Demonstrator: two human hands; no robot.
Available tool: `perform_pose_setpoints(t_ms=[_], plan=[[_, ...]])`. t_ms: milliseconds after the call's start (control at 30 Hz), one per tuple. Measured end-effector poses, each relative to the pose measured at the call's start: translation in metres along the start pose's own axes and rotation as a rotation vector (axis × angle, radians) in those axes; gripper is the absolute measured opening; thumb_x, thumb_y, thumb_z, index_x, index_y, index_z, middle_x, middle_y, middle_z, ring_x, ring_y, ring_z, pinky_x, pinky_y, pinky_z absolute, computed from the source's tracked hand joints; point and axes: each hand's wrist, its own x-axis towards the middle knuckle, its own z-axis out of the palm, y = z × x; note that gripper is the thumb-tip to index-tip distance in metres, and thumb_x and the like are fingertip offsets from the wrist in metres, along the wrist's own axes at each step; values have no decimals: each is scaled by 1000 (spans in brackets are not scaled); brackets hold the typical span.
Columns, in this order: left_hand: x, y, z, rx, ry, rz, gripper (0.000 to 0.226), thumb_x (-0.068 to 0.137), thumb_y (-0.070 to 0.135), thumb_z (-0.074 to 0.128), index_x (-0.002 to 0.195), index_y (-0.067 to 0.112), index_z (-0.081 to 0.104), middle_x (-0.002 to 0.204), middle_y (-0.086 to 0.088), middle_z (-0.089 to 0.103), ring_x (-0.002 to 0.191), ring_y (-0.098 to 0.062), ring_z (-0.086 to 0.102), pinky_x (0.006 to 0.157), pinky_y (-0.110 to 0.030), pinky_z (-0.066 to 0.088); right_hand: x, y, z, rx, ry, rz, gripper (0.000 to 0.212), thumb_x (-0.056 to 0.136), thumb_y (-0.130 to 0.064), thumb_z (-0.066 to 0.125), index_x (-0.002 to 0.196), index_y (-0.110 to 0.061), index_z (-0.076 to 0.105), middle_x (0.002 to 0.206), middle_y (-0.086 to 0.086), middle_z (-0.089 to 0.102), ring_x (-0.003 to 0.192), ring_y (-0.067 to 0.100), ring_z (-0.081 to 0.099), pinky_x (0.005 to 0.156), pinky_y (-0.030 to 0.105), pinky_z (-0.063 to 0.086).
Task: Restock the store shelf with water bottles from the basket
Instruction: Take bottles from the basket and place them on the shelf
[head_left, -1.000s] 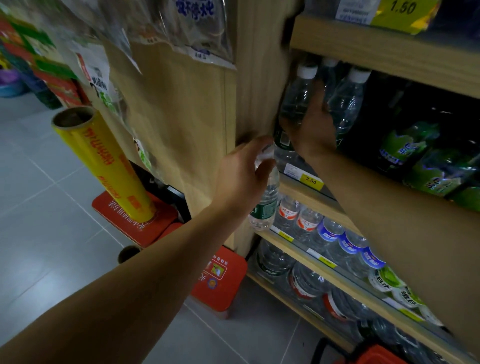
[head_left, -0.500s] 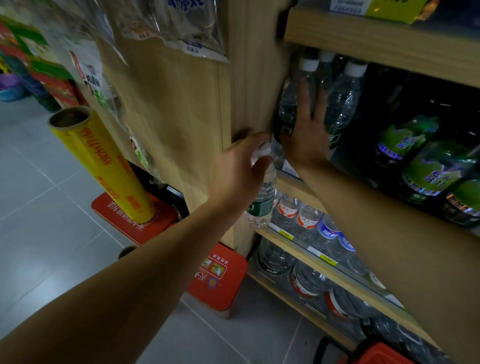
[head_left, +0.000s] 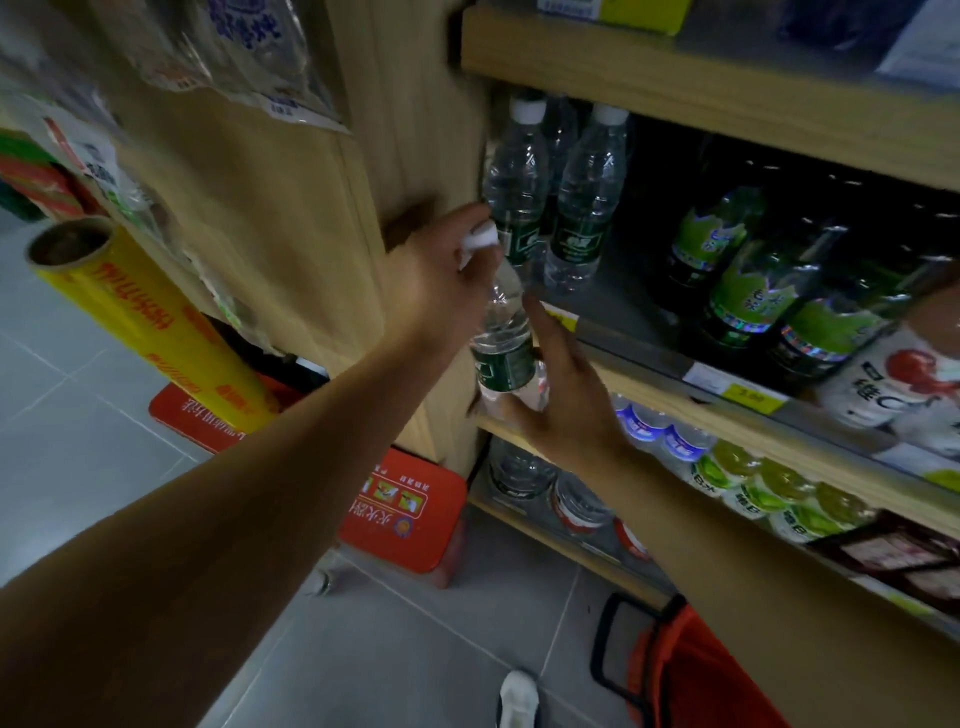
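My left hand (head_left: 441, 280) is shut on the white cap and neck of a clear water bottle (head_left: 501, 338) with a dark green label. The bottle hangs upright just in front of the shelf's left end. My right hand (head_left: 563, 400) is below and right of it, fingers spread, palm against the bottle's base. Two matching water bottles (head_left: 519, 176) (head_left: 587, 197) stand at the left end of the wooden shelf (head_left: 675, 410). The orange basket (head_left: 691, 670) with black handles is on the floor at the bottom right; what it holds is hidden.
Green-labelled dark bottles (head_left: 748, 291) fill the same shelf to the right. Lower shelves hold more bottles (head_left: 675, 441). A yellow roll (head_left: 156, 332) leans on the wooden side panel, above red boxes (head_left: 410, 509). A shoe (head_left: 519, 696) shows on the grey tiled floor.
My right hand has left the bottles on the shelf and dropped to the base of the held bottle. My left hand keeps its grip on the bottle's cap.
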Motion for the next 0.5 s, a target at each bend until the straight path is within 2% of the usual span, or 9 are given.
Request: perform_pose_setpoints(t_ms=[67, 100, 200, 267, 333, 400, 500], plan=[[3, 13, 6, 24, -59, 1, 23, 91, 16, 62, 112, 16, 70, 95, 11, 67, 77, 7, 58, 65, -3, 41, -4, -4, -4, -42, 52, 40, 103, 80, -29, 76, 151, -44, 3, 157, -3, 28, 125, 22, 52, 87, 28, 48], [3, 18, 9, 39, -94, -14, 27, 91, 17, 62, 118, 17, 69, 101, 13, 66, 81, 8, 58, 67, 1, 38, -4, -6, -8, -71, 98, 56, 106, 78, -30, 76, 151, -45, 0, 156, -2, 31, 120, 23, 56, 84, 30, 52], [0, 28, 21, 14, -180, -58, 37, 91, 20, 64, 128, 19, 64, 119, 9, 68, 96, 3, 60, 76, 4, 37, -1, -7, -18, -173, 130, 149, 110, 75, -38, 73, 146, -50, -10, 137, 5, 55, 98, 32, 66, 75, 39, 56], [-2, 30, 27, -23, -211, -60, 38, 90, 19, 66, 128, 18, 64, 120, 5, 69, 97, 2, 61, 80, 0, 41, -2, -2, -21, -214, 147, 182, 111, 74, -41, 73, 144, -51, -12, 123, 8, 64, 90, 33, 67, 72, 39, 55], [-4, 31, 28, -80, -220, -72, 40, 88, 19, 69, 127, 17, 64, 116, 5, 70, 98, 0, 65, 86, -10, 49, -4, 2, -24, -210, 189, 173, 110, 74, -43, 74, 146, -49, -8, 117, 10, 66, 88, 33, 68, 69, 38, 55], [-3, 33, 27, -203, -247, -112, 45, 85, 20, 71, 130, 18, 61, 113, 4, 70, 100, -2, 67, 88, -21, 54, -5, 5, -30, -181, 231, 144, 108, 74, -46, 76, 149, -46, -1, 119, 10, 66, 92, 34, 68, 67, 37, 55], [-1, 24, 23, -277, -297, -144, 60, 83, 31, 73, 138, 18, 53, 127, 3, 65, 113, -5, 62, 95, -28, 53, -2, 7, -44, -89, 312, 96, 109, 70, -41, 81, 150, -42, 6, 124, 7, 66, 97, 32, 69, 72, 41, 58]])
